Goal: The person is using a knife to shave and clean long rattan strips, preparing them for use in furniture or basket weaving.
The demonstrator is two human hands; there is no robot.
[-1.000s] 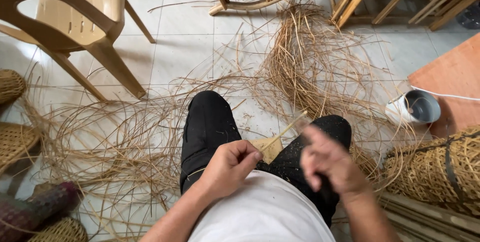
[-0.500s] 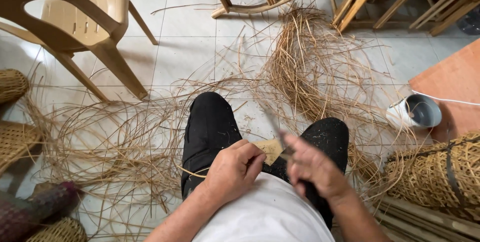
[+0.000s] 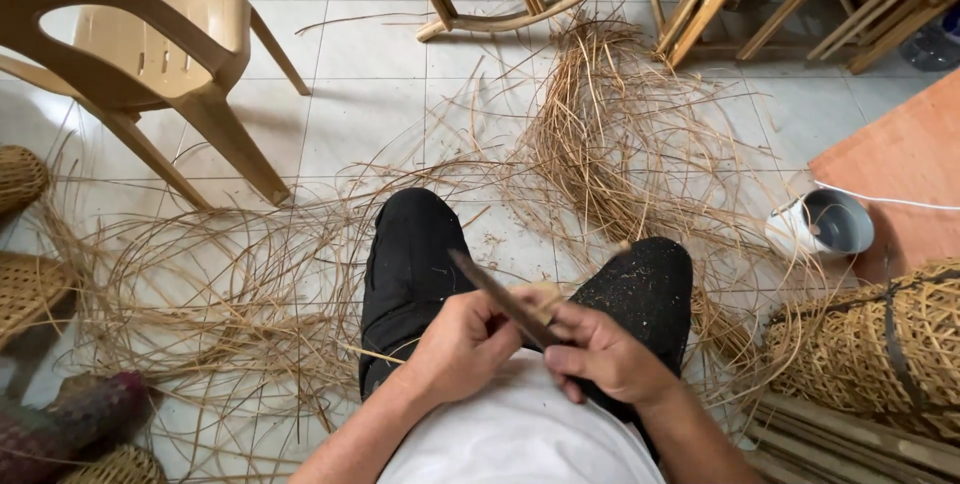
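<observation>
I see both hands meeting over the lap: right hand [image 3: 600, 354] grasps a dark blade [image 3: 500, 299], long axis slanting up-left across the left hand [image 3: 460, 344], which pinches a thin cane strip [image 3: 375, 355] trailing leftward.

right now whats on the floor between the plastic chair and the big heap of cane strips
In the head view, pale floor tiles lie between the plastic chair and the heap of cane strips, with a few stray strands.

No packages, labels, signs or screens show anywhere in the view.
</observation>
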